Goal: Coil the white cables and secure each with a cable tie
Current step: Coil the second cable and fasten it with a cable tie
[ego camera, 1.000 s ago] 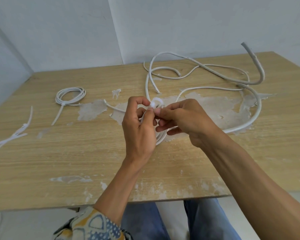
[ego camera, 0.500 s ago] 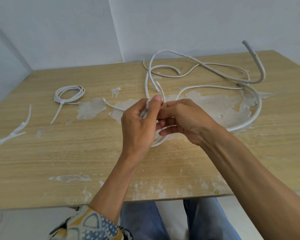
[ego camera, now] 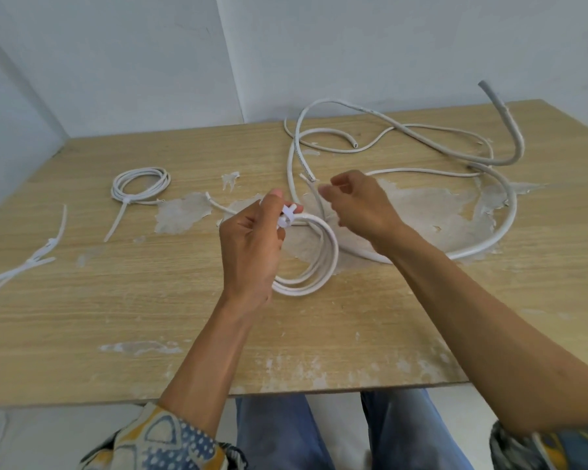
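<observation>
My left hand grips a small coil of white cable at its top, and the loops hang down to the table. A white cable tie wraps the bundle just beside my fingertips. Its thin tail sticks up and back. My right hand hovers to the right of the coil with loosely curled fingers. Its fingertips are close to the tail but hold nothing. One coil lies tied at the left back.
Long loose white cables sprawl over the back right, with a thicker one curving round to behind my right wrist. Spare cable ties lie at the left edge. Patches of the table top are peeled.
My right hand has let go of the bundle and drawn away to the right. The left hand still holds the coil, which now hangs in plain view with the tie round it.
</observation>
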